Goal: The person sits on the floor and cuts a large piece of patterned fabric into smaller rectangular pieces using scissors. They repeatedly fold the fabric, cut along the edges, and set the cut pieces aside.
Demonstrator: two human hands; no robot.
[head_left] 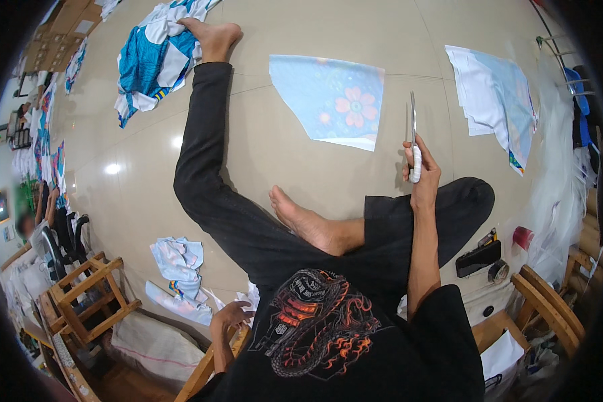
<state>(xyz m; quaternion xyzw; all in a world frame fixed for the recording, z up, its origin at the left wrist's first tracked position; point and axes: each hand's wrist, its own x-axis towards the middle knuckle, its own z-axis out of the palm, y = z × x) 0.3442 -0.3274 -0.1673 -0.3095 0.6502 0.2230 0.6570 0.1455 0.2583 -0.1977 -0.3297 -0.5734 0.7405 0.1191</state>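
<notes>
My right hand (425, 182) grips a pair of scissors (413, 124) by handles wrapped in white, with the long blades pointing away from me. Ahead and to the left of the blades, a light blue fabric piece (308, 87) with a pink flower lies flat on the floor. My left hand (230, 317) is low beside my body with its fingers stretched out, close to some white scraps and a wooden edge; I cannot tell whether it touches them. Nearest to it lie crumpled pale blue fabric pieces (181, 261).
A stack of white and blue fabric (489, 100) lies at the far right. Teal and white cloth (144, 63) is heaped under my left foot. A wooden stool (90, 295) stands at left, a black case (479, 259) and tape roll (498, 271) at right. Another person sits far left.
</notes>
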